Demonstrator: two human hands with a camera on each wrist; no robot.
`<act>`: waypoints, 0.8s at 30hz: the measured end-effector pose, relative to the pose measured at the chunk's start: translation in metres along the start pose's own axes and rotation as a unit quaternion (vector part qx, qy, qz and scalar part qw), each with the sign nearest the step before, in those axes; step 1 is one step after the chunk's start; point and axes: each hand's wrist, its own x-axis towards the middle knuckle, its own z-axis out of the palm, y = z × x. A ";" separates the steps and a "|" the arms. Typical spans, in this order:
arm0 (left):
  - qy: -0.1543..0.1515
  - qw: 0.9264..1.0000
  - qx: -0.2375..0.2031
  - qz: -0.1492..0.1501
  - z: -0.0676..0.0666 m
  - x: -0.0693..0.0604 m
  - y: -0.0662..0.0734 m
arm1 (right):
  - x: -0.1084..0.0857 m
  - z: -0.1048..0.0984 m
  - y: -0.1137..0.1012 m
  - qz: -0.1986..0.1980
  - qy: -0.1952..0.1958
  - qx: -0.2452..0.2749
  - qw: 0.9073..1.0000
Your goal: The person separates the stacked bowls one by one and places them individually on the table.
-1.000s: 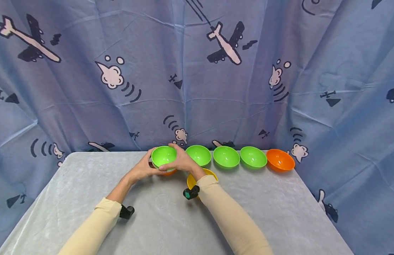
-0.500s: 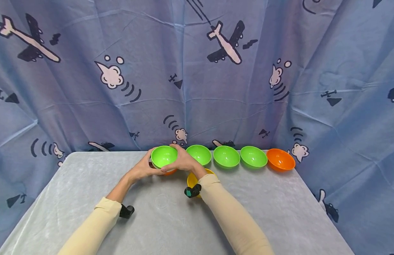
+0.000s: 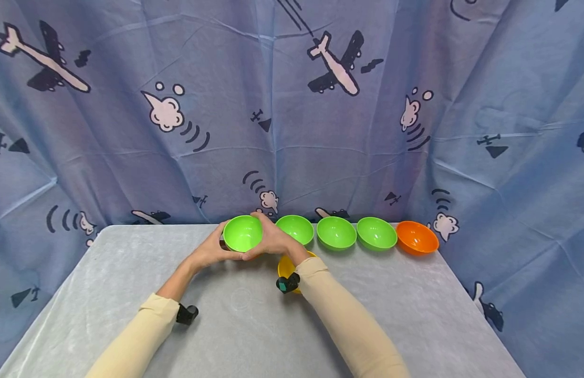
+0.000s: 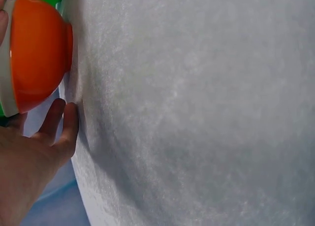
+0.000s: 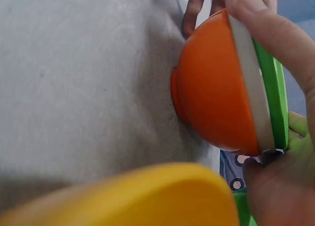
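Note:
A green bowl (image 3: 242, 234) sits on top of a nested stack at the table's back edge. Beneath it, a pale rim (image 5: 252, 83) shows above an orange bowl (image 5: 211, 83). My left hand (image 3: 210, 249) grips the green bowl from the left side, its fingers round the far side. From the right, my right hand (image 3: 273, 239) holds the same bowl, thumb towards the front. The two thumbs meet near the front rim. Under my right wrist stands a yellow bowl (image 3: 285, 269), partly hidden by the sleeve. In the left wrist view, the orange bowl's foot is close to the table.
To the right, along the back edge, stand three more green bowls, the nearest one (image 3: 295, 229) beside my right hand. Another orange bowl (image 3: 417, 238) ends the row at the table's right edge. A blue patterned curtain (image 3: 292, 131) hangs behind the grey-white table (image 3: 244, 325).
The green bowl has shifted very slightly, and less orange shows beneath it in the head view. My right thumb has slid down off the bowl's front, and my right forearm has moved slightly right.

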 end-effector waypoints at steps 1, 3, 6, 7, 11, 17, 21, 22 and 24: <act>-0.001 1.000 0.000 -0.001 0.000 0.000 0.000 | 0.000 -0.001 0.000 0.000 -0.002 -0.002 1.000; -0.002 1.000 0.001 -0.003 0.000 0.000 0.000 | 0.000 -0.002 0.001 -0.002 -0.003 0.000 1.000; -0.002 1.000 0.001 -0.008 0.000 0.000 0.000 | -0.001 -0.003 0.002 -0.006 -0.001 0.005 1.000; -0.002 1.000 0.000 -0.009 0.000 0.000 0.000 | -0.001 -0.004 0.002 -0.009 0.000 0.007 1.000; -0.003 1.000 -0.006 -0.011 -0.001 0.000 0.001 | -0.001 -0.004 0.002 -0.018 0.010 0.004 1.000; -0.003 1.000 -0.007 -0.020 -0.001 0.000 0.002 | -0.001 -0.004 0.002 -0.032 0.037 0.018 0.999; -0.006 1.000 -0.008 -0.024 -0.001 0.000 0.003 | 0.000 -0.006 0.003 -0.043 0.056 0.027 0.997; -0.007 1.000 -0.009 -0.024 -0.001 0.000 0.003 | 0.000 -0.007 0.003 -0.046 0.060 0.030 0.997; -0.010 1.000 -0.012 -0.025 -0.001 0.000 0.003 | 0.000 -0.009 0.003 -0.055 0.067 0.036 0.996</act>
